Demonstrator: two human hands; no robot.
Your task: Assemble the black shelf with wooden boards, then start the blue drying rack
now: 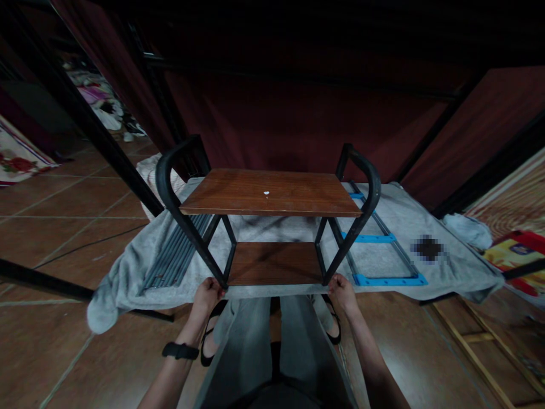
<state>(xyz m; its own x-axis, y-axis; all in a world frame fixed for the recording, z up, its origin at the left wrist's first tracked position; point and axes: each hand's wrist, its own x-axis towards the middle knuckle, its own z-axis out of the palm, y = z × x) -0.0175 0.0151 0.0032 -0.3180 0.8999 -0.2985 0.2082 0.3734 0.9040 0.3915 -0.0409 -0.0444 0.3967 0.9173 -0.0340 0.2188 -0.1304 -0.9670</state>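
A small two-tier shelf (271,227) with brown wooden boards and a black metal frame stands on a grey blanket (447,250) spread over the tiled floor (63,210). Its upper board is wider than the lower one, and a small white speck lies near the middle of the upper board.

The left hand (207,294) is closed around the foot of the near left leg of the frame, fingers curled about the bar just where it meets the blanket. The right hand (342,291) grips the foot of the near right leg in the same way. Both hands sit at the near edge of the blanket, with the lower board between them. A black wristband (180,351) is on the left wrist.

On the blanket, left of the shelf, lies a bundle of grey metal rods (176,255), partly under the curved left frame. To the right lies a flat frame with blue corner pieces (385,258), touching or nearly touching the right leg; the dim light makes this hard to judge. Farther right, off the blanket, is a red and yellow package (517,253). Dark red panels (298,125) stand behind the shelf.
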